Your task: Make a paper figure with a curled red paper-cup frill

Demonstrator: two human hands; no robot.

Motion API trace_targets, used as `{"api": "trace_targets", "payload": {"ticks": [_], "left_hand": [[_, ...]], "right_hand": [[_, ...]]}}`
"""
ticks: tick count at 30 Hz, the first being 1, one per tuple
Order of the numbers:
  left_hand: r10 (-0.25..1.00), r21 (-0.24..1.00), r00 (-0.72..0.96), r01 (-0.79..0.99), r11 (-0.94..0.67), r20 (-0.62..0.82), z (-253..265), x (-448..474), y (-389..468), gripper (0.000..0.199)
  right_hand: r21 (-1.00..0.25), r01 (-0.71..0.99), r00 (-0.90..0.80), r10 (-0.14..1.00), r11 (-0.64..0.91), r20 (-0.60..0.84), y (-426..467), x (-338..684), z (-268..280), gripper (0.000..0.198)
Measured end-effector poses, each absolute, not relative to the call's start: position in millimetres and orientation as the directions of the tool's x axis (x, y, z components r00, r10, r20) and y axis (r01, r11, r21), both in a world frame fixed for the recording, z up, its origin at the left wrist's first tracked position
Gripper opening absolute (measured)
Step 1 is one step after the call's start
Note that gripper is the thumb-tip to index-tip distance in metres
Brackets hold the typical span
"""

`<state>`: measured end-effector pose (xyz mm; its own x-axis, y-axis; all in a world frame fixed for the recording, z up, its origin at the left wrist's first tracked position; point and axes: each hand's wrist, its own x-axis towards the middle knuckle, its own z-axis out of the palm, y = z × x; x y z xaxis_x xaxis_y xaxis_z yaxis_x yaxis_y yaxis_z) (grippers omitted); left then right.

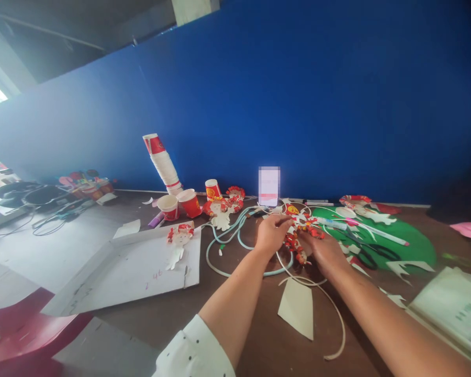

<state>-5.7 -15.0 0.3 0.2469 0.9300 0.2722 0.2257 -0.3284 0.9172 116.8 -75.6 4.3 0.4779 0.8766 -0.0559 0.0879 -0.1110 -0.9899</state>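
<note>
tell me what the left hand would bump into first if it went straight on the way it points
Most likely the red-and-white craft piece, right at the left hand's fingertips; they seem to touch, though depth is unclear.

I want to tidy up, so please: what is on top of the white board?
A paper figure and handwritten marks are on the white board. Any marks under the figure cannot be seen.
</note>
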Motion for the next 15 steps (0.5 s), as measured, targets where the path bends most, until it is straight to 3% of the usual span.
{"api": "trace_targets", "payload": {"ticks": [7,12,15], "left_hand": [[0.919,0.817,0.239,0.425,-0.389,0.314,2,-6,-18,0.020],[0.917,0.779,0.234,0.485,-0.397,0.322,3,-7,-21,0.018],[0.908,0.748,0.233,0.513,-0.420,0.350,2,-6,-21,0.017]], "right_hand": [[-0.992,0.097,0.461,0.887,-0.077,-0.024,-68,123,-14,0.026],[-0.999,0.037,0.391,0.921,-0.013,0.003,-66,123,-19,0.027],[-0.995,0.097,0.395,0.917,0.024,0.061,-65,122,-22,0.029]]}}
